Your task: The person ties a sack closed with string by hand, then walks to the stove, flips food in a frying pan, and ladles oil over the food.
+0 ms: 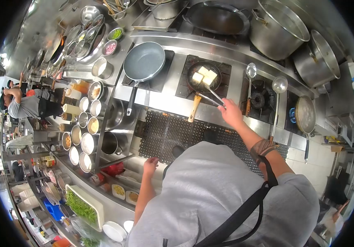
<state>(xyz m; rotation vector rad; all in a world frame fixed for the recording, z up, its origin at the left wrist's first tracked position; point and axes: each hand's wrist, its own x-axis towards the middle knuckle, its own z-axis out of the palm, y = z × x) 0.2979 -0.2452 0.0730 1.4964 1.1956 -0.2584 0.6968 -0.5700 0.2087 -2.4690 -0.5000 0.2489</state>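
Note:
Metal tongs [213,95] are in my right hand [230,112], whose fingers are wrapped round their near end. The far tips of the tongs reach into a small black pan [193,84] on a burner, at the lower edge of several pale yellow-white blocks [203,74]. A wooden handle [194,108] points from the pan toward me. My left hand [150,166] hangs low at the left, above the floor mat, with its fingers curled; whether it holds anything small I cannot make out.
A grey frying pan [144,61] sits left of the small pan. Two ladles [279,85] and another pan [305,114] lie at right. Large pots [278,35] and a wok [217,18] stand behind. Metal containers [90,143] line the left. A co-worker [23,105] is far left.

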